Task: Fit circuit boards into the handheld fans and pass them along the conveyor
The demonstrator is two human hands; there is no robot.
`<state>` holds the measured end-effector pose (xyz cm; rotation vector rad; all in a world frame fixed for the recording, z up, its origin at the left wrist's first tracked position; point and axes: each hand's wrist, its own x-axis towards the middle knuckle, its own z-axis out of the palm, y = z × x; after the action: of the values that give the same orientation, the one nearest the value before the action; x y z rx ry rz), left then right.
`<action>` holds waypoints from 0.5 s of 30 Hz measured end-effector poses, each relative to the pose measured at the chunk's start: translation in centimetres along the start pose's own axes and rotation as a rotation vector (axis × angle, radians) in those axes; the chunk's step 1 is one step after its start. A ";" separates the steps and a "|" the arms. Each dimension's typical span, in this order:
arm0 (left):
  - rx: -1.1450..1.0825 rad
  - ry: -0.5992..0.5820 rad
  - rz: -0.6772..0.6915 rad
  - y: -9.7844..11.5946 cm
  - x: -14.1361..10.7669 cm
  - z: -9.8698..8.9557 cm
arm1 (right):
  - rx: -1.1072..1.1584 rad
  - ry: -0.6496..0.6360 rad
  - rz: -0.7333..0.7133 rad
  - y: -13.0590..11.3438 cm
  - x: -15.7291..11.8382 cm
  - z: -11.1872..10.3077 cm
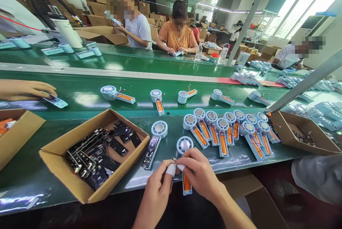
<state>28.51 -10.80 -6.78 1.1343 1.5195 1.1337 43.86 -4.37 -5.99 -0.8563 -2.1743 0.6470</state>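
My left hand (159, 185) and my right hand (201, 172) meet at the table's front edge, white covers on some fingertips. My left fingers are closed on what looks like a small circuit board (174, 158), of which only one end shows. Pinched against it, my right fingertips hide whatever they hold; a bit of thin wire (193, 172) shows beside them. Beneath both hands lies a light-blue handheld fan body (185, 145), its handle open over an orange battery (186, 185). Left of it is another fan (159, 129) with a black circuit board (151, 153) in its handle.
A carton (64, 179) of black circuit boards stands to the left. Several open fan bodies (222, 125) crowd the right, beside a smaller carton (320, 142). More fans lie on the green belt (77, 98). A co-worker's hand (29, 90) holds a blue piece at left. People sit opposite.
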 end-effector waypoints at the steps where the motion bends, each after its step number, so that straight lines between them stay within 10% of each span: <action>1: -0.019 0.033 -0.013 0.0 -0.2 0.2 | -0.028 0.019 -0.003 0.1 0.0 0.1; 15: 0.067 0.186 0.124 -1.3 -0.5 0.1 | -0.345 0.025 -0.081 -1.3 0.3 0.4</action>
<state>28.53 -11.42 -7.98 1.2097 1.6586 1.3115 42.89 -5.02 -5.27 -0.9384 -2.3210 0.2216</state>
